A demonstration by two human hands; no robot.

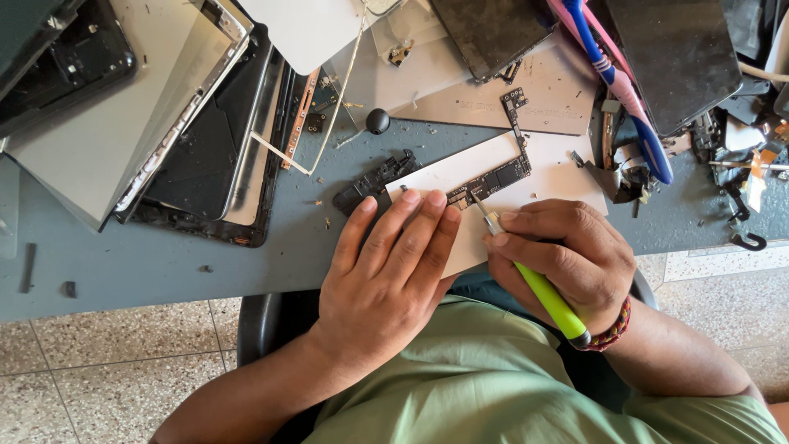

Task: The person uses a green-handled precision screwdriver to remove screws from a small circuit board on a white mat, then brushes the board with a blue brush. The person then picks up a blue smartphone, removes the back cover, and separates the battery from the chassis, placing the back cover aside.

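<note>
My left hand [385, 267] lies flat on a white sheet [559, 177], its fingertips pressing beside an L-shaped dark circuit board [503, 168]. My right hand [571, 259] grips a yellow-green screwdriver [542, 292], whose metal tip touches the board's near end by my left fingertips. A black plastic frame piece [370, 182] lies just left of the sheet.
Stacked phone and tablet shells [205, 123] crowd the grey table's [148, 255] left side. Dark screens [674, 49], a pink and blue toothbrush [620, 82], a small black ball [377, 121] and loose parts lie at the back and right. Speckled floor tiles [107, 362] show below.
</note>
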